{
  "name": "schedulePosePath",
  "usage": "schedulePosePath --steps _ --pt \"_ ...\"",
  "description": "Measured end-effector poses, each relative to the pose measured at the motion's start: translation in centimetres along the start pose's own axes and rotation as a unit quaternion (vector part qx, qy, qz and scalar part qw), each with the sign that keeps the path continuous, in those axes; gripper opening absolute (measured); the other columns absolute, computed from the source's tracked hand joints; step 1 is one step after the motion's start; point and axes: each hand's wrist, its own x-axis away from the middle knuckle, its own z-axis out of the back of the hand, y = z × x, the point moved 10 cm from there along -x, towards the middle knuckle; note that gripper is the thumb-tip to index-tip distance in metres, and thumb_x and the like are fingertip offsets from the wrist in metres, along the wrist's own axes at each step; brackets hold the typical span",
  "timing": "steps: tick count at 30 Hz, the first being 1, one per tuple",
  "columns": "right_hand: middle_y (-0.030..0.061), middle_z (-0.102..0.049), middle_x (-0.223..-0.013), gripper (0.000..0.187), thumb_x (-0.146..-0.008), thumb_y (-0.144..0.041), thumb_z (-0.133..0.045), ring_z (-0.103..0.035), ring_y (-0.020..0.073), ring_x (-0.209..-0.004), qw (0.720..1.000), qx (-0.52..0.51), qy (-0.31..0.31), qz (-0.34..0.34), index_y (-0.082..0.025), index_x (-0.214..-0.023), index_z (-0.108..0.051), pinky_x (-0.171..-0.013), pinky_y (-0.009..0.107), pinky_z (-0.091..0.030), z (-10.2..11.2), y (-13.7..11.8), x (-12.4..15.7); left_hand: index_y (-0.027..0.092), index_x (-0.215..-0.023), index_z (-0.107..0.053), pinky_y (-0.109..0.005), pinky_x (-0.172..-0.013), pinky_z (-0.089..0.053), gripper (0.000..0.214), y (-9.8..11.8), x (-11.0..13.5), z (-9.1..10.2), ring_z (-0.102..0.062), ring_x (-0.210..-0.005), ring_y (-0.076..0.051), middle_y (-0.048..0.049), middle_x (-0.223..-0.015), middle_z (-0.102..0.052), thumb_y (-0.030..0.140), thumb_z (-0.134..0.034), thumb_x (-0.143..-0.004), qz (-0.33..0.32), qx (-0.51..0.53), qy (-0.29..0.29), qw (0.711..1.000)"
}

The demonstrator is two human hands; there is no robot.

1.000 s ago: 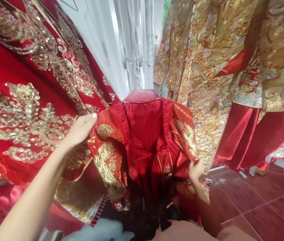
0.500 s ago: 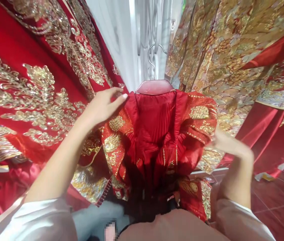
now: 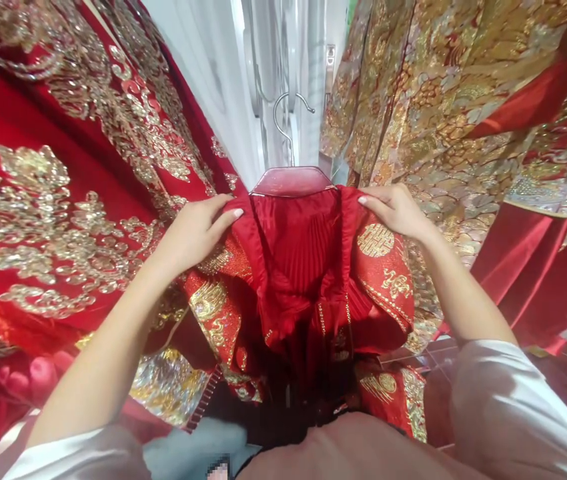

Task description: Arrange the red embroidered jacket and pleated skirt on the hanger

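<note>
A red jacket (image 3: 296, 233) with gold embroidery hangs in front of me on a red hanger (image 3: 291, 181) with a metal hook. My left hand (image 3: 193, 230) pinches the jacket's left shoulder, thumb on top near the collar. On the opposite shoulder, my right hand (image 3: 394, 208) grips the cloth beside the collar between thumb and fingers. The front hangs apart, and pleated red lining shows inside the neck. Gold-trimmed sleeves droop at both sides, and the lower part falls into shadow near my body.
On the left hangs a red garment (image 3: 38, 227) thick with gold beadwork. Gold patterned garments (image 3: 443, 87) fill the right side, with plain red cloth (image 3: 518, 267) below them. White curtain-like cloth (image 3: 203, 67) lies behind the hanger. Dark red floor tiles (image 3: 563, 387) show at lower right.
My right hand has risen from the jacket's sleeve to its shoulder and closed on the cloth there. The left hand keeps its hold. Jacket and hanger appear slightly further left in view.
</note>
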Motion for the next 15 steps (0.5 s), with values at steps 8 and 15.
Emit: schedulePosePath --steps 8,15 --pt "-0.0048 -0.020 -0.053 0.063 -0.081 -0.074 -0.037 -0.020 0.0063 -0.050 0.988 -0.116 0.100 -0.016 -0.020 -0.052 -0.023 -0.049 0.022 -0.020 1.5 1.1 -2.9 0.019 -0.055 -0.034 -0.023 -0.051 -0.023 0.040 -3.2 -0.3 2.5 -0.024 -0.055 -0.010 0.0028 -0.056 -0.029 0.043 -0.040 -0.087 0.091 0.184 0.160 0.966" --pt "-0.0041 -0.032 -0.053 0.058 -0.086 -0.066 -0.039 -0.031 0.0067 -0.051 0.998 -0.064 -0.018 -0.009 -0.016 -0.055 -0.043 -0.049 0.021 -0.026 -1.1 0.2 -0.9 0.018 -0.056 -0.047 -0.023 -0.054 -0.034 0.050 -3.7 -1.3 0.3 -0.034 -0.054 -0.009 0.0024 -0.052 -0.043 0.056 -0.039 -0.087 0.072 0.141 -0.009 0.987"
